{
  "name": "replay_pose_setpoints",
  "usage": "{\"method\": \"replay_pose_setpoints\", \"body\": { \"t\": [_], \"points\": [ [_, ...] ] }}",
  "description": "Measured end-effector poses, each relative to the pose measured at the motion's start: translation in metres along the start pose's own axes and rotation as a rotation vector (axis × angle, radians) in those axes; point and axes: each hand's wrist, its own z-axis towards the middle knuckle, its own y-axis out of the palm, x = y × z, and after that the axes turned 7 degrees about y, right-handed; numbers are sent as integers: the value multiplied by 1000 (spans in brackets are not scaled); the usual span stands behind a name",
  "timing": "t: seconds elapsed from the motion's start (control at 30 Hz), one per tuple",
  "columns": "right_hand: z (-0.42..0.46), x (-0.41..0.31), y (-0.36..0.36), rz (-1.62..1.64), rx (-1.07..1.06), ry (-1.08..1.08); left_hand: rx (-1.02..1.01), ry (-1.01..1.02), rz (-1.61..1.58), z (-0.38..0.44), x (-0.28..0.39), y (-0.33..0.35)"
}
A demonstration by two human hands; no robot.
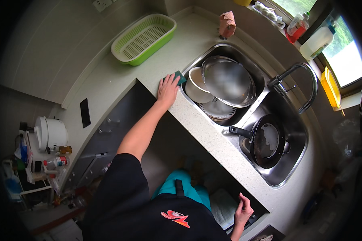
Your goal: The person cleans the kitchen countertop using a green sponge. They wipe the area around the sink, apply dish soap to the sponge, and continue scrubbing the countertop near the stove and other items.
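Observation:
My left hand (168, 89) lies on the pale countertop left of the double steel sink, its fingers over a dark green scouring pad (180, 79). Whether the fingers grip the pad or only press on it is unclear. Away from the sink, near the counter's front edge, my right hand (243, 209) hangs with bent fingers and nothing visible in it. The left basin holds a round metal lid (227, 79), a cream pot (196, 87) and stacked plates (218, 110). In the right basin, a black frying pan (267, 141) with some whitish liquid in it rests tilted.
A green and white draining basket (144, 39) stands at the back. The faucet (301, 69) arches over the sink's far side. A phone (85, 113) and a white rice cooker (52, 134) are on the left counter. Bottles (318, 42) and a yellow basket (331, 87) line the windowsill.

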Motion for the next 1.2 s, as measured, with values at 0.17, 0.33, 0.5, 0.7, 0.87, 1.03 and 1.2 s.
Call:
{"method": "replay_pose_setpoints", "body": {
  "t": [0.17,0.33,0.5,0.7,0.87,1.03,1.2],
  "points": [
    [-9,9,1,-33,19,2,26,-12,122,-44,24,-7],
    [-5,1,1,-26,2,-27,-6,37,141,-77,27,-24],
    [2,-2,-1,-11,-1,-50,38,-129,172,-16,-51,-20],
    [-1,-3,4,-21,-12,-40,10,99,-1,-32,-11,0],
    [-3,-6,5,-17,31,-17,-31,289,-20,-86,48,-13],
    [0,-11,1,-37,22,-11,47,303,126,0,-11,-6],
    [-15,-2,5,-22,70,20,-49,211,-261,-44,33,-1]
  ]
}}
